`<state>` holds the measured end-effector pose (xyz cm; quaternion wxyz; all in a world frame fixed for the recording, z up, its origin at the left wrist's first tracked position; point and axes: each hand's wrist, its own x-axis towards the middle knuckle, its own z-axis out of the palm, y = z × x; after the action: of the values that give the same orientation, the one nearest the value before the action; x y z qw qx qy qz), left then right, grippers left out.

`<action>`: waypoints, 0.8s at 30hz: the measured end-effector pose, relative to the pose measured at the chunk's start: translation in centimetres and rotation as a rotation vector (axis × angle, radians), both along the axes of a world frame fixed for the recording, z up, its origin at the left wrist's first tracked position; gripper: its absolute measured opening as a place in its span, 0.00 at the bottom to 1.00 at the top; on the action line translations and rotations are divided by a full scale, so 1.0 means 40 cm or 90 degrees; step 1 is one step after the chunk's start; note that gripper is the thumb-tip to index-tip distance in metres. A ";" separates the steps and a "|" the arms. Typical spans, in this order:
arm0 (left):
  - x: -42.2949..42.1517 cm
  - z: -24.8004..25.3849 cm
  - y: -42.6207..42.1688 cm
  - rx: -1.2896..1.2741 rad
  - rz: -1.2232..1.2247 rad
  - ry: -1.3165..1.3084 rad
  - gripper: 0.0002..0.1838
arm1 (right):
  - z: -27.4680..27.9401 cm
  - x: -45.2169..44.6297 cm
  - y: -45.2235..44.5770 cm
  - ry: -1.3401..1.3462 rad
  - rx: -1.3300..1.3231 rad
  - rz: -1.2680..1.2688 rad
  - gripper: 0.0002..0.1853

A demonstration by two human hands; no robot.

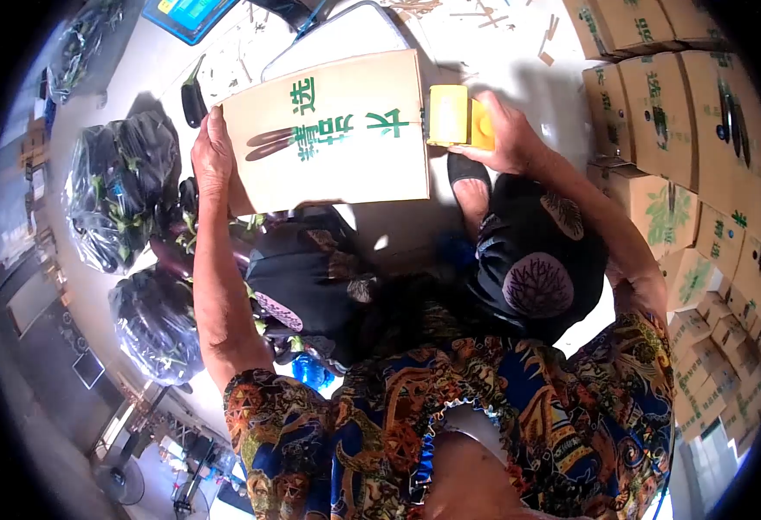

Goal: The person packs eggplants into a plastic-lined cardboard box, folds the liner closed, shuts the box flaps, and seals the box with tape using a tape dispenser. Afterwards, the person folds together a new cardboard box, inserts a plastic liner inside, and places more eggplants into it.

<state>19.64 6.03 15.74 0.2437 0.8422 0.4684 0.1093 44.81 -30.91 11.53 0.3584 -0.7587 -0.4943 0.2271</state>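
Note:
A brown cardboard box (337, 160) with green characters and a printed eggplant picture lies in front of my knees, its top flaps closed. My left hand (213, 154) grips the box's left end, thumb on the top edge. At the right end, my right hand (509, 134) is wrapped round a yellow tape dispenser (450, 115), which is held against or very near the box's edge. Whether tape runs from it onto the box cannot be made out.
Clear bags of eggplants (120, 186) stand at the left, with a loose eggplant (192, 97) beyond them. Stacked printed cartons (658, 113) line the right side. A blue-edged scale (188, 16) is at the top. Scraps litter the floor.

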 end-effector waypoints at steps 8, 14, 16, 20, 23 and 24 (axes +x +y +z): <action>0.007 0.002 0.028 -0.047 0.026 0.022 0.40 | -0.118 0.034 -0.031 -0.036 0.012 -0.010 0.36; 0.005 -0.013 0.039 -0.142 0.041 -0.024 0.42 | -0.260 0.090 -0.186 -0.113 -0.139 0.003 0.33; 0.004 -0.012 0.032 -0.155 0.062 -0.027 0.42 | -0.294 0.092 -0.239 -0.111 -0.189 -0.011 0.33; -0.011 -0.035 0.063 -0.174 0.054 0.011 0.42 | -0.310 0.108 -0.300 -0.154 -0.305 -0.019 0.37; -0.009 -0.050 0.055 -0.295 0.043 -0.156 0.39 | -0.213 0.063 -0.213 -0.210 -0.345 -0.037 0.37; 0.000 -0.032 0.042 -0.304 0.049 -0.148 0.40 | -0.205 0.063 -0.189 -0.202 -0.336 -0.020 0.36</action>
<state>19.63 7.70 14.44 0.4833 0.7240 0.4818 0.1005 47.34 -38.45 3.33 0.0707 -0.8591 -0.4563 0.2206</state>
